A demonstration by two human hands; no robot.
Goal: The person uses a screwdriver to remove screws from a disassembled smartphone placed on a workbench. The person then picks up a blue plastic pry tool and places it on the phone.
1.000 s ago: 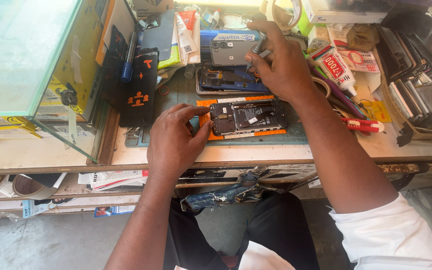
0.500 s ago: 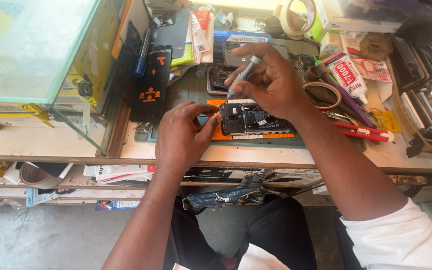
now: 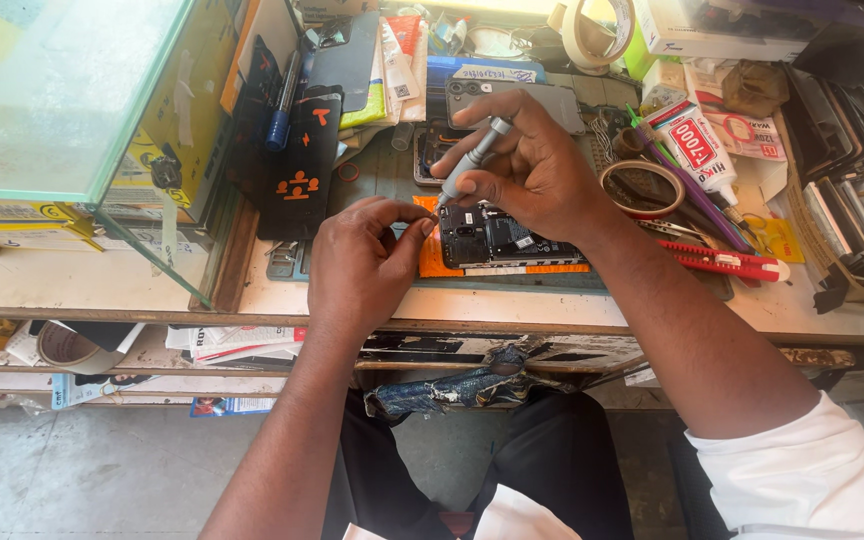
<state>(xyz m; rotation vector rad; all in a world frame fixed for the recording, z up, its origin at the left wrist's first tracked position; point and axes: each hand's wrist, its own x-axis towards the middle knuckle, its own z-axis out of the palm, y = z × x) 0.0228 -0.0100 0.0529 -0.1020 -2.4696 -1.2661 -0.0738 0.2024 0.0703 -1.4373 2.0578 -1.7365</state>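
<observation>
View from above a cluttered repair tabletop (image 3: 252,290). An opened phone (image 3: 500,238), its back removed so that dark internal parts show, lies flat on an orange pad (image 3: 512,266) near the front edge of the tabletop. The right hand (image 3: 537,170) is closed around a slim grey screwdriver (image 3: 472,160), gripped between thumb and fingers; the tool is tilted, its cap up and away from the person, its tip pointing down at the upper left corner of the phone. Whether the tip actually touches the phone cannot be told. The left hand (image 3: 362,262) rests just left of the phone, thumb and forefinger pinched together beside the phone's left edge; whether anything small is held between them cannot be told. The two hands are close together but do not touch. To the right of the phone lie a roll of tape (image 3: 641,188), a glue tube with a red label (image 3: 697,150) and a red-handled tool (image 3: 727,262). Behind the hands lie a second phone, face down (image 3: 552,100), and, further left, a black case with orange marks (image 3: 300,165). A glass display case (image 3: 62,90) stands at the left end of the tabletop. A white sleeve (image 3: 812,470) covers the right upper arm.
</observation>
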